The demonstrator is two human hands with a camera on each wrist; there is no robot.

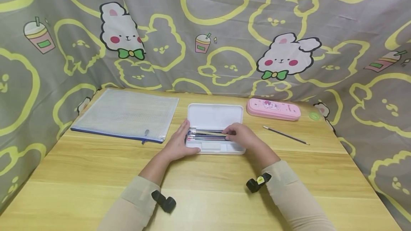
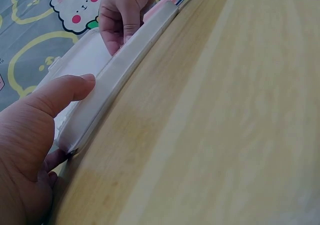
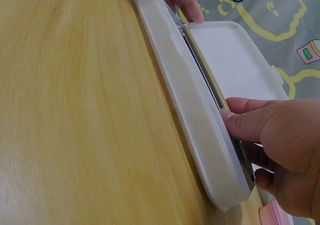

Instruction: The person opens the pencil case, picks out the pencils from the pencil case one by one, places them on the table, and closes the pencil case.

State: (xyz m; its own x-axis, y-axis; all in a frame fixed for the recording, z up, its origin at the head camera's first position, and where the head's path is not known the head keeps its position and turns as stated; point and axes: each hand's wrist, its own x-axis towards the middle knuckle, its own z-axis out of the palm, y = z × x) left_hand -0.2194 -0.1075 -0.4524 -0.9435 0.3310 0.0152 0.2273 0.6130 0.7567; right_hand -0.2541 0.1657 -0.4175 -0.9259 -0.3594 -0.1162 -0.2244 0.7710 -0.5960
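Note:
A white pencil case lies on the table with its lid raised at the back. Several pencils lie lengthwise inside it, and a white eraser sits in the front compartment. My left hand grips the left end of the case, its thumb on the front wall. Reaching into the right part of the case, my right hand pinches a yellowish pencil between thumb and index finger. The other right fingers bend behind the front wall and are partly hidden.
A mesh zipper pouch with a blue edge lies left of the case. To the right are a pink pencil case, a dark pencil and a small green round object. A patterned curtain hangs behind the table.

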